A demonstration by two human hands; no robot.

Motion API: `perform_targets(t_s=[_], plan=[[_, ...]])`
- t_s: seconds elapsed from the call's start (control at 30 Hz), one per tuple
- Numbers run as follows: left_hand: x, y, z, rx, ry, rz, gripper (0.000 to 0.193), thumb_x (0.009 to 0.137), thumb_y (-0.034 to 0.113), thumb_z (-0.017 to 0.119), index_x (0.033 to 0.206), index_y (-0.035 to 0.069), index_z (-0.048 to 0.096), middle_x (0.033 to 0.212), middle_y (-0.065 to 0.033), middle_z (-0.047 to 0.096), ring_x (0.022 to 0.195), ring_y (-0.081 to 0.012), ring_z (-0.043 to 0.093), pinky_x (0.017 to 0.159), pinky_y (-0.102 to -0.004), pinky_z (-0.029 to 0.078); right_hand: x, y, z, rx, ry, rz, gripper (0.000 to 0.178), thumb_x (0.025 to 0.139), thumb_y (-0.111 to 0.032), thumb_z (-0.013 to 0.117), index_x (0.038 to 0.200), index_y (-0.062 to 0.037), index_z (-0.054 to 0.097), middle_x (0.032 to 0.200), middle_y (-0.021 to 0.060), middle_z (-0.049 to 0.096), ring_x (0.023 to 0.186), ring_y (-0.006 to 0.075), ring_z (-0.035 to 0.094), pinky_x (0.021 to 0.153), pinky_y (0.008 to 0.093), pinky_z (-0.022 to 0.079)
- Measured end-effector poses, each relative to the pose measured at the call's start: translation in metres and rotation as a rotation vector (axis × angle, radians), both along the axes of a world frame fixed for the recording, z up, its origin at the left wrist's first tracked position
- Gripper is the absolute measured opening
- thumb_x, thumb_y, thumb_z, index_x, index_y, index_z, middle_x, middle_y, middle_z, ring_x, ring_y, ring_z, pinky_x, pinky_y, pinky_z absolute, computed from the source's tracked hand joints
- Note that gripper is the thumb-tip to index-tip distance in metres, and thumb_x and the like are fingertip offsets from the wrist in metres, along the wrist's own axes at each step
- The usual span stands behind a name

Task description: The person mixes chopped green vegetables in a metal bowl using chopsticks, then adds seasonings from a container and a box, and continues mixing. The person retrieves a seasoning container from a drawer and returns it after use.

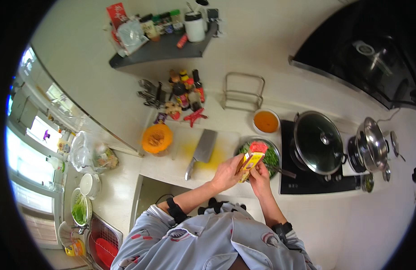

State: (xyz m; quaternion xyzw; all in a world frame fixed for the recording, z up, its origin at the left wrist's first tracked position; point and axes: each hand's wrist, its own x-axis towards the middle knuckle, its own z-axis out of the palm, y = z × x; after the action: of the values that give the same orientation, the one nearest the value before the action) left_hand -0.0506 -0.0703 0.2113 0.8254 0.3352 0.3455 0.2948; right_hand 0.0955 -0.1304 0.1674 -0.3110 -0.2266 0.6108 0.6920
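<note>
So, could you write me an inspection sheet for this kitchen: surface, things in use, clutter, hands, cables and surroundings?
Surface: white counter; pale chopping board with a yellow patch.
Things in use: small yellow-and-red box, held above a bowl of chopped greens.
Clutter: bottles, cut pumpkin, and a knife lying on the board.
Hands: left hand and right hand both hold the box.
Cables: thin cord by the wall, beyond the steel pan.
Surroundings: black stove with lidded pot; shelf; window.
</note>
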Motion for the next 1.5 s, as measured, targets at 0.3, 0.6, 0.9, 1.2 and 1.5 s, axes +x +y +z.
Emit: perform_targets(t_s=[0.3,0.6,0.9,1.2,1.5], plan=[[-0.095,0.075,0.094,-0.088,-0.131,0.309,0.045,0.079,0.016,0.072,0.117,0.006,0.051,0.084,-0.0118,0.059,0.075,-0.0235,0.058,0.065,-0.0347,0.049,-0.001,0.016,0.008,-0.060,-0.028,0.073,0.043,0.088,-0.013,0.059,0.127,-0.0024,0.047,0.118,0.0124,0.058,0.104,0.0189,0.055,0.091,0.0405,0.047],[-0.171,0.310,0.246,0.221,-0.632,0.290,0.044,0.076,0.001,0.070,0.114,-0.001,0.047,0.098,-0.0110,0.065,0.090,-0.0168,0.064,0.076,-0.0296,0.050,0.040,-0.031,-0.024,-0.250,-0.024,-0.299,0.025,0.088,-0.012,0.059,0.112,-0.0032,0.057,0.100,0.0091,0.064,0.086,0.0140,0.058,0.074,0.0338,0.050],[-0.095,0.457,0.269,0.351,-0.150,0.762,0.051,0.074,0.023,0.076,0.104,0.001,0.041,0.096,-0.0220,0.063,0.092,-0.0375,0.062,0.077,-0.0442,0.049,0.057,-0.076,-0.053,-0.405,-0.076,-0.597,0.018,0.080,-0.010,0.063,0.097,-0.0055,0.062,0.108,0.0109,0.064,0.101,0.0226,0.059,0.084,0.0439,0.047],[-0.073,0.496,0.261,0.286,-0.008,0.799,0.054,0.073,0.021,0.077,0.103,-0.002,0.039,0.100,-0.0256,0.060,0.093,-0.0385,0.061,0.079,-0.0438,0.050,0.052,-0.086,-0.067,-0.525,-0.063,-0.605,0.025,0.076,-0.007,0.066,0.100,-0.0105,0.061,0.112,0.0088,0.062,0.107,0.0244,0.057,0.087,0.0478,0.046],[-0.086,0.504,0.242,0.363,-0.029,0.791,0.056,0.070,0.029,0.074,0.102,-0.004,0.043,0.094,-0.0253,0.059,0.092,-0.0398,0.060,0.081,-0.0444,0.048,0.082,-0.073,-0.087,-0.705,-0.197,-0.710,0.015,0.071,-0.012,0.062,0.082,-0.0176,0.052,0.077,-0.0028,0.055,0.075,0.0124,0.055,0.071,0.0373,0.050]])
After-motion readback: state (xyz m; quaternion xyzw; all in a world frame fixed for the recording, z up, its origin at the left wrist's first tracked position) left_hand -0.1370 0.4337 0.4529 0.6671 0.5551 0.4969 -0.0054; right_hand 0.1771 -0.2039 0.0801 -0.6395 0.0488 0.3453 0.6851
